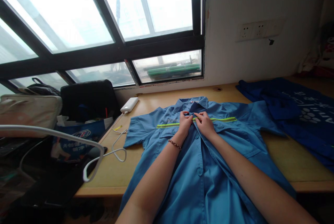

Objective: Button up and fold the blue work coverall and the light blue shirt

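Observation:
A blue short-sleeved work shirt (198,168) with a yellow-green reflective stripe lies face up on the wooden table (294,161), collar towards the window. My left hand (184,123) and my right hand (205,123) meet at the chest just below the collar. Both pinch the front placket edges where the stripe crosses. A thin beaded bracelet sits on my left wrist. Several buttons run down the shirt front towards me.
A darker blue garment (300,109) with white print lies at the right. A white power bank (129,104) with a white cable rests at the back left. Bags (86,102) and a white curved bar (65,140) crowd the left. A wall socket (258,29) is above.

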Available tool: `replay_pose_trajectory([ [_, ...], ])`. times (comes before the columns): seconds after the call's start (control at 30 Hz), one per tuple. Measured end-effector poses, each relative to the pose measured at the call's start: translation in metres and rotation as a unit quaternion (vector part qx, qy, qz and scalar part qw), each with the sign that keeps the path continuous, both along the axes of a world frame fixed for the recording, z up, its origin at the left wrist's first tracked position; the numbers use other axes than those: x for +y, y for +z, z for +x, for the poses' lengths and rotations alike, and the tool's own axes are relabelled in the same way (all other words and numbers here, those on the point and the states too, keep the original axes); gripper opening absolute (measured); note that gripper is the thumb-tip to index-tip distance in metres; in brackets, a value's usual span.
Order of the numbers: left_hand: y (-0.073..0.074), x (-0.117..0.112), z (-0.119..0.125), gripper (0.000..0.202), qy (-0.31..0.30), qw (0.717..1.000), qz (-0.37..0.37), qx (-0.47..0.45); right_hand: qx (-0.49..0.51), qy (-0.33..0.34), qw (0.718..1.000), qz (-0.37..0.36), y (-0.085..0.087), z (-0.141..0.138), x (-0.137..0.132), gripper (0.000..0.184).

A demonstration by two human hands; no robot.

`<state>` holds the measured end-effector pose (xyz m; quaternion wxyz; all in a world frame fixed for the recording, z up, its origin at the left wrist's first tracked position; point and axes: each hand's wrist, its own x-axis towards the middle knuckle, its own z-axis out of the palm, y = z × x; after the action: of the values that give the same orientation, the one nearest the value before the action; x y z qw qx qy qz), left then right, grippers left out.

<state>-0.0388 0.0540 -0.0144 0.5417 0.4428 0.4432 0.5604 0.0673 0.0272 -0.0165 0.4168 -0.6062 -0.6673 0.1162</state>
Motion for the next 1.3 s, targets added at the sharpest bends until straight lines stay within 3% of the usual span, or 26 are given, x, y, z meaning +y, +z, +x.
replay_pose_trajectory([
  [0.27,0.009,-0.007,-0.004,0.036,-0.043,0.993,0.041,0.104,-0.079,0.017,0.992,-0.092,0.002,0.009,0.01,0.036],
  [0.43,0.019,-0.001,-0.004,0.031,-0.041,0.988,0.06,0.136,0.0,0.019,0.997,-0.072,0.008,0.014,0.015,0.036],
  [0.57,0.026,0.014,-0.002,0.027,-0.026,0.984,0.069,0.162,-0.028,0.013,0.999,-0.026,0.019,0.013,-0.005,0.029],
  [0.77,0.033,0.049,-0.001,0.027,0.003,0.98,0.081,0.179,-0.171,-0.04,0.979,-0.104,0.024,0.009,-0.031,0.021],
  [0.87,0.031,0.064,-0.001,0.028,0.008,0.974,0.097,0.202,-0.158,-0.054,0.98,-0.11,0.02,0.01,-0.027,0.017],
  [0.97,0.028,0.07,-0.001,0.029,0.0,0.971,0.102,0.215,-0.095,-0.018,0.987,-0.125,0.016,0.016,-0.018,0.017],
  [1.13,0.022,0.046,-0.006,0.044,-0.048,0.962,0.141,0.228,0.115,0.049,0.98,-0.156,0.013,0.026,-0.006,0.024],
  [1.23,0.017,0.013,-0.013,0.048,-0.03,0.942,0.195,0.27,0.157,0.082,0.967,-0.182,0.012,0.027,-0.004,0.024],
  [1.3,0.011,-0.008,-0.017,0.037,-0.018,0.92,0.213,0.328,0.179,0.095,0.959,-0.196,0.011,0.024,-0.004,0.023],
])
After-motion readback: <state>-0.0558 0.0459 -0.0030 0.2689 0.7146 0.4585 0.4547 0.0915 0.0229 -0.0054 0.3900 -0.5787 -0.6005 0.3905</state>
